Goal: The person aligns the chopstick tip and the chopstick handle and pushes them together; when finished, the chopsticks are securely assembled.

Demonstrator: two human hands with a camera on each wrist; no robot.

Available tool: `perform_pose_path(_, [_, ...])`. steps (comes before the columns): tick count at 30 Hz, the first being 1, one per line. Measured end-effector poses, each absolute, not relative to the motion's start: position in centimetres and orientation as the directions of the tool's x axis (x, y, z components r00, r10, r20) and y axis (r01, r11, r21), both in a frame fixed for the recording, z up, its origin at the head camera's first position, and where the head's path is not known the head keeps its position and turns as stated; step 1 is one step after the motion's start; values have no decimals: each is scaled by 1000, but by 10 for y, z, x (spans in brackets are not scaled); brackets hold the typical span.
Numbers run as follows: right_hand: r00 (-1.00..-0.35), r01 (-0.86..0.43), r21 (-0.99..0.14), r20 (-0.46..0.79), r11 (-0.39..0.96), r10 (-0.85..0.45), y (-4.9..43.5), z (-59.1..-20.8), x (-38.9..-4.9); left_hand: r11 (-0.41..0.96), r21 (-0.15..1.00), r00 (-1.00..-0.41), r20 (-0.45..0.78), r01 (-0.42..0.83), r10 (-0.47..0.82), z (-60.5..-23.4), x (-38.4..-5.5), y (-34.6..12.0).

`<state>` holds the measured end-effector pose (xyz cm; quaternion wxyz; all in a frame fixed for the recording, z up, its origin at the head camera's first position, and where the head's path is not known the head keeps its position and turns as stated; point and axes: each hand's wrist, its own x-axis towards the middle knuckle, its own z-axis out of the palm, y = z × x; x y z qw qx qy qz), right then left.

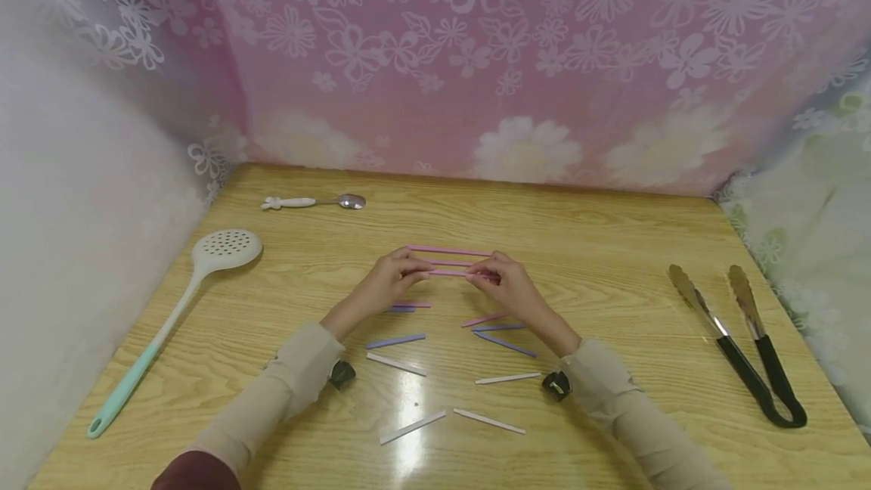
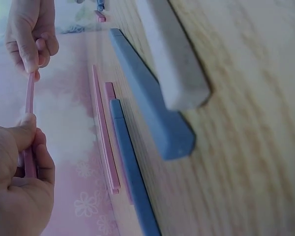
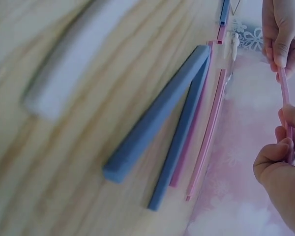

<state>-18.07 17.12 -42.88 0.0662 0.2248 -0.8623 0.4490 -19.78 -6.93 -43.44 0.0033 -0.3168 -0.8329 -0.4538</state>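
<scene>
Both hands pinch one slim pink stick [image 1: 447, 273], raised above the table and stretched level between them. My left hand [image 1: 395, 276] grips one end with thumb and curled fingers; my right hand [image 1: 502, 278] pinches the other end. In the left wrist view the held stick [image 2: 30, 96] runs from one set of fingertips to the other. Past it, two more pink sticks show in the head view, the farther one [image 1: 449, 251] partly covered by the hands. Nearer sticks on the table include a blue stick [image 1: 396, 340], a second blue stick [image 1: 505, 344] and a pink stick [image 1: 485, 320].
Several white sticks, one [image 1: 413, 427] at the front, lie on the wooden table [image 1: 578, 445]. A slotted skimmer [image 1: 227, 248] with a mint handle lies at left, a spoon [image 1: 351, 202] behind it. Black-handled tongs [image 1: 769, 369] lie spread at right. Floral cloth [image 1: 435, 97] hangs behind.
</scene>
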Motion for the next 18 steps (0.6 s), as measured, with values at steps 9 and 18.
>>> perform_pose_path(9, [-888,-447,-728,294,519,-354,170,-421,-179,365,752,-784,313,549,536,-432,-200,-73])
perform_pose_path(18, [-892,-410,-741,203,532,-405,180,-420,-178,404,768,-804,233,498,548,-433,-201,-75])
